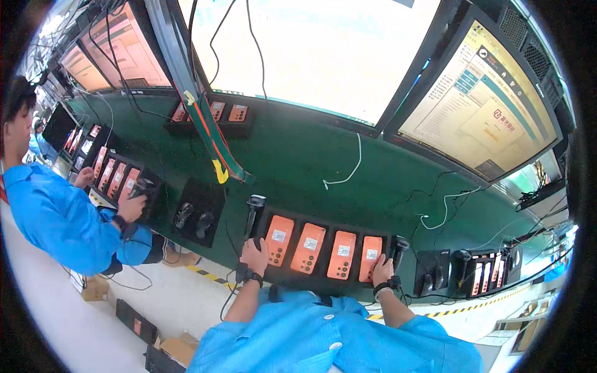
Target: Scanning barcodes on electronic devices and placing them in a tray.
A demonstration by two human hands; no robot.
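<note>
A black tray (291, 273) lies in front of me on the green table, with several orange phones in a row, such as the leftmost phone (280, 240). The phones lie back side up, each with a white label. My left hand (254, 257) is closed at the tray's left end, its fingers curled on the dark edge. My right hand (382, 271) grips the right end, fingers beside the rightmost phone (370, 256). Just beyond my left hand stands a black handheld scanner (254, 210). Another scanner (401, 246) stands by my right hand. Both wrists wear dark bands.
A co-worker (65, 214) in blue stands left at another phone tray (117, 180). Monitors (479, 102) line the back. A black mat (198, 214) bears dark items. A further tray (488, 273) is at right. Cables (359, 165) hang over the green table (298, 174).
</note>
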